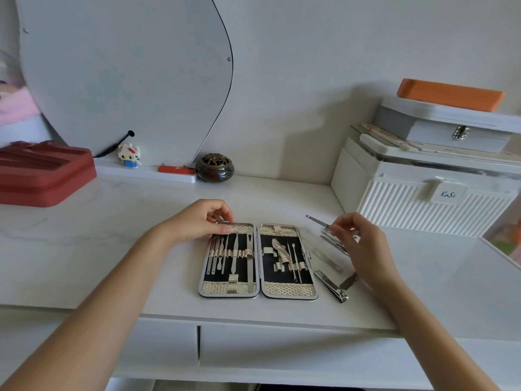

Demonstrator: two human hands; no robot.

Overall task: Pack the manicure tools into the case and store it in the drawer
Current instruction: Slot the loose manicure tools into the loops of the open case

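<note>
The manicure case [258,261] lies open and flat on the white desk [112,249], near the front edge, its two halves side by side with the hinge running away from the person; the left half of the case holds a row of slim metal tools [225,253] tucked under a woven strap, with a long file [250,261] nearest the hinge; the right half holds a few thin picks and one bulkier piece, with some loops empty; the left hand [203,218] rests on the far left corner of the case, fingers curled and pressing the rim, gripping no tool; the right hand [358,238] hovers just right of the case, thumb and forefinger pinched closed on a thin metal tool [317,220] whose tip points away and to the left; several more loose tools lie on the desk under and beside that hand, partly hidden; a nail clipper [331,286] lies just right of the case's near right corner, lever swung out; below the desk edge, in front of the case, two closed drawer fronts [282,348] show; well behind the case to the left stand a dark round pot [214,167] and a small toy figure [129,155]; a red zipped pouch [42,173] sits far left of the case; white storage boxes [428,193] stand to its far right.
</note>
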